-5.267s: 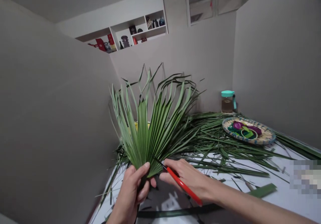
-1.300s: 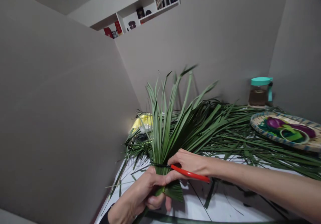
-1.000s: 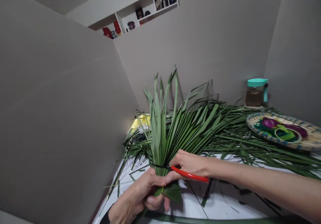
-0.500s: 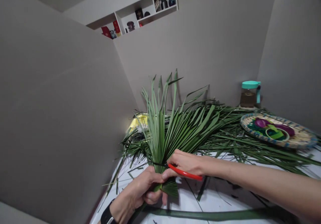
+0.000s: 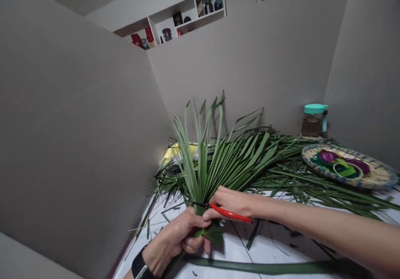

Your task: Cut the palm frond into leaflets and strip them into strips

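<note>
Left hand low at centre, over the near part of the desk; fingers curled in, closed grip, knuckles up and toward the right. Left wrist angled up from the bottom edge of view. Right arm comes in from the right, long and nearly level across the desk, elbow out of view. Right hand just beside the left hand, higher up; fingers bunched and closed, thumb side lowest.
</note>
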A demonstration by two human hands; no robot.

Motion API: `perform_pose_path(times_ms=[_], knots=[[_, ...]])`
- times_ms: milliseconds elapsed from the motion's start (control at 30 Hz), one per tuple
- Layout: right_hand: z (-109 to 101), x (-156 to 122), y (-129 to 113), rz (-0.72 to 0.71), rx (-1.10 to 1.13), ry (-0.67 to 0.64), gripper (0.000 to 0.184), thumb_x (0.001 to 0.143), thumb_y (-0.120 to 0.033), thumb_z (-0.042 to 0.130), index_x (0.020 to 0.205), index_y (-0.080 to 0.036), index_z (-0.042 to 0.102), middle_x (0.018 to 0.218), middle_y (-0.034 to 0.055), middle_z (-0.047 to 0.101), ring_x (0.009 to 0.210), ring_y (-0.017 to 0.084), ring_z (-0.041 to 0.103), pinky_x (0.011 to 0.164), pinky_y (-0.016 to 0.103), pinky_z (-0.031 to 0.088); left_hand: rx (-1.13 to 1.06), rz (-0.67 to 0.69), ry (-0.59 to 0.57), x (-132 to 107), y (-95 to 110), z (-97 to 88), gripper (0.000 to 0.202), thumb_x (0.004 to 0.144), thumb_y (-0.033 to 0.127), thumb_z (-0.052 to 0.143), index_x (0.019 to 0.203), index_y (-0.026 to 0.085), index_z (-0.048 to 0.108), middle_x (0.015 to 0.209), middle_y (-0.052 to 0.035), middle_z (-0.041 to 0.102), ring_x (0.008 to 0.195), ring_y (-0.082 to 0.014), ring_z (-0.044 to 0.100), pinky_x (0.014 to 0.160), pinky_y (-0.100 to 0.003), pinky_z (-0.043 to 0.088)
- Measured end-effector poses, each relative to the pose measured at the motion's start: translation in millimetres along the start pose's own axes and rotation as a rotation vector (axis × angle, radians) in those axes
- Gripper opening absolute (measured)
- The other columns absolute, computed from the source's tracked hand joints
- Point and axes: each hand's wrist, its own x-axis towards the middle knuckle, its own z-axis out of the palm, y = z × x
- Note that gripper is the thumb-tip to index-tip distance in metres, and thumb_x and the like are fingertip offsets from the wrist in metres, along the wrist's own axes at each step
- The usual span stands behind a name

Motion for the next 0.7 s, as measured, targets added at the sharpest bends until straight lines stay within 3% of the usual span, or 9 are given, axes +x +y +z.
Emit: perform_pose_path(times_ms=[167, 433, 567, 700], knots=[[-5, -1, 6, -0.049, -0.007, -0.028, 0.058, 0.09, -0.065, 0.051, 0.054, -0.019, 0.045, 0.048, -0.007, 0.033, 0.05, 0.01, 0.032, 0.048, 0.025, 0.027, -0.024, -0.04, -0.055, 4, -4, -5.2, 0.022, 0.096, 0.035, 0.059, 0.093, 0.014, 0.063, 0.069, 0.0047, 0.059, 0.042, -0.0047, 0.046, 0.036, -0.017, 0.037], [0, 12, 5, -0.12, -0.025, -0.034, 0.054, 0.098, -0.052, 0.048, 0.055, -0.02, 0.04, 0.049, -0.0094, 0.031, 0.045, 0.009, 0.031, 0.052, 0.025, 0.032, -0.019, -0.068, -0.112, 4, -5, -7.2, 0.025, 0.097, 0.037, 0.058, 0.089, 0.013, 0.062, 0.064, 0.0063, 0.056, 0.038, -0.0035, 0.04, 0.033, -0.016, 0.033], [0, 12, 8, -0.076, -0.027, 0.003, 0.052, 0.094, -0.054, 0.056, 0.057, -0.019, 0.046, 0.048, -0.0104, 0.034, 0.043, 0.008, 0.033, 0.049, 0.023, 0.033, -0.005, -0.06, -0.095, 2, -1, 0.0, 0.028, 0.097, 0.039, 0.056, 0.086, 0.014, 0.061, 0.06, 0.008, 0.053, 0.034, -0.0022, 0.033, 0.03, -0.015, 0.026], [-20, -2, 4, 0.041, -0.031, 0.144, 0.053, 0.089, -0.059, 0.06, 0.056, -0.018, 0.049, 0.047, -0.0097, 0.035, 0.043, 0.008, 0.036, 0.046, 0.022, 0.031, 0.026, 0.019, -0.06, -14, 12, 16.4, 0.041, 0.093, 0.047, 0.059, 0.068, 0.014, 0.059, 0.045, 0.0105, 0.045, 0.029, -0.0016, 0.021, 0.028, -0.018, 0.014]])
